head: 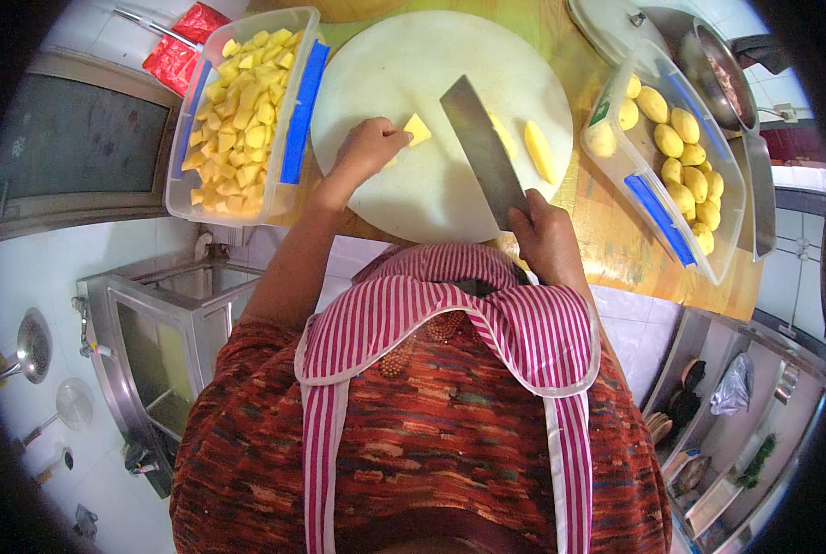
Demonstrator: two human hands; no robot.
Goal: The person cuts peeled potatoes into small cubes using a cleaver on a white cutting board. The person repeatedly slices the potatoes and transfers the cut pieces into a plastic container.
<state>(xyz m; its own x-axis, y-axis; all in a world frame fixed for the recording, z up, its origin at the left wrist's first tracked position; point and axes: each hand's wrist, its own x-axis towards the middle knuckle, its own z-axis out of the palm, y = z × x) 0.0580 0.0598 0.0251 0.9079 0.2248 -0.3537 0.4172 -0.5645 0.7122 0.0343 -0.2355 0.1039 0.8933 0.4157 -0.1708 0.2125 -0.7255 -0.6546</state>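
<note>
On a round white cutting board (399,76), my left hand (369,147) pinches a piece of peeled potato (418,129) between thumb and fingers. Another bit of potato shows partly beneath that hand. My right hand (546,234) grips the handle of a cleaver (481,142), its broad blade slanting up and left over the board. Behind the blade lies a potato piece (504,136), partly hidden. Farther right a long potato wedge (540,152) rests near the board's edge.
Left of the board, a clear plastic container (178,170) holds many potato chunks (236,131). At the right, a similar container (721,260) holds several whole peeled potatoes (669,140). Beyond it stands a metal bowl (707,48) with what looks like meat. The wooden tabletop (603,239) ends close to my body.
</note>
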